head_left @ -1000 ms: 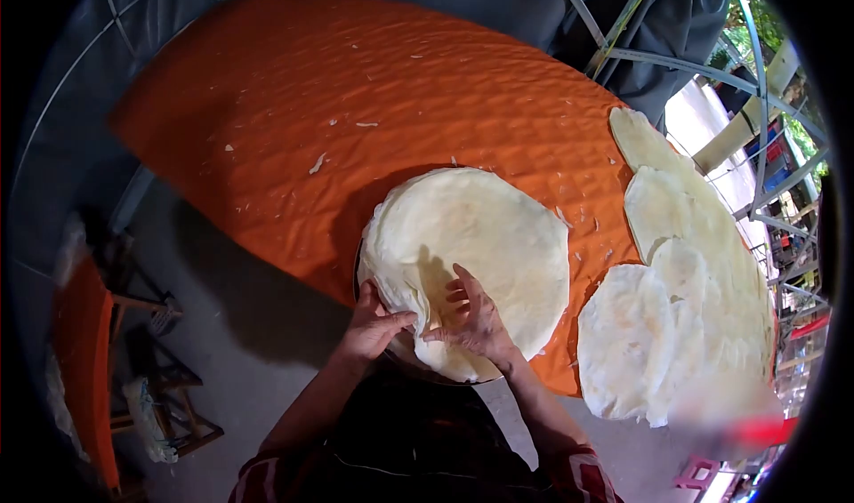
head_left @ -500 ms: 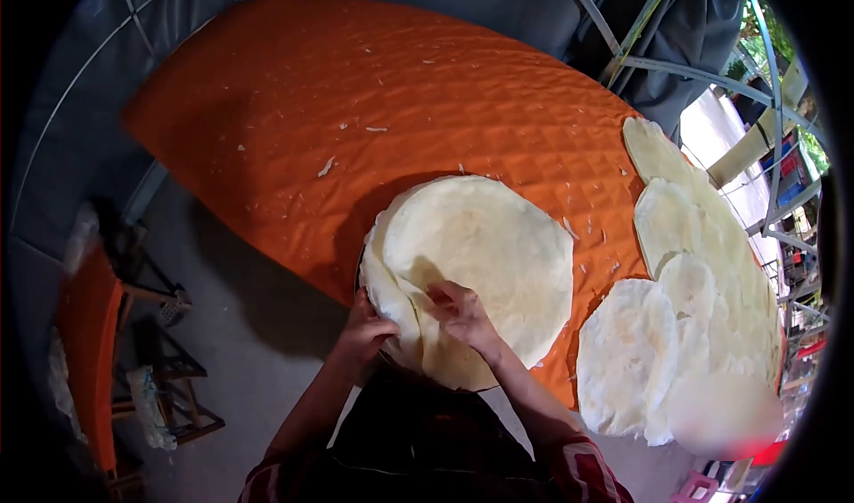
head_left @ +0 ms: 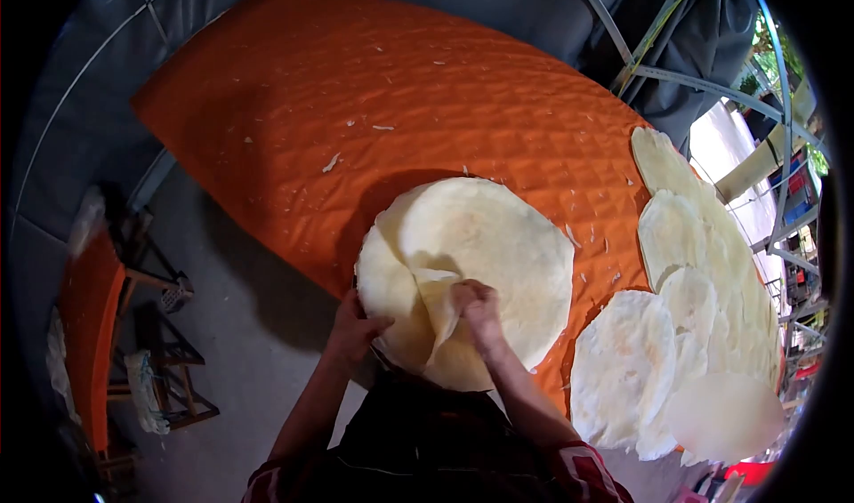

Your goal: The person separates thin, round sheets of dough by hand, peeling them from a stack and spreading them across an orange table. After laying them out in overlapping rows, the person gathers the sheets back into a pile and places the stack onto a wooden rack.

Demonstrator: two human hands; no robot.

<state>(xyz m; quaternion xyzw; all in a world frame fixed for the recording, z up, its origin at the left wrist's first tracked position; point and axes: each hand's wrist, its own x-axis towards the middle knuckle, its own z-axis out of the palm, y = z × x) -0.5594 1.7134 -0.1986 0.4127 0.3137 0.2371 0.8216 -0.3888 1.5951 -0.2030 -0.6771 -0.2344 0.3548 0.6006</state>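
A stack of thin, round flatbreads [head_left: 525,254] lies on the orange cloth at its near edge, in front of my body. My right hand [head_left: 480,312] is closed on a raised fold of the top flatbread sheet, left of the stack's middle. The pinched fold [head_left: 438,298] stands up as a crease running toward me. My left hand [head_left: 356,329] grips the stack's left rim, its thumb over the top and its other fingers partly hidden at the side. How many sheets lie beneath is not visible.
Beneath the stack, an orange quilted cloth [head_left: 356,85] with pale crumbs covers a long table. More flatbreads [head_left: 623,361] overlap along its right side. Wooden stools [head_left: 173,378] stand on the grey floor at left. Metal poles [head_left: 703,80] and dark sheeting rise behind.
My right hand has moved slightly right and closed, pulling up a fold of the top sheet. The left flap now lies flatter, and my left hand has shifted a little left.
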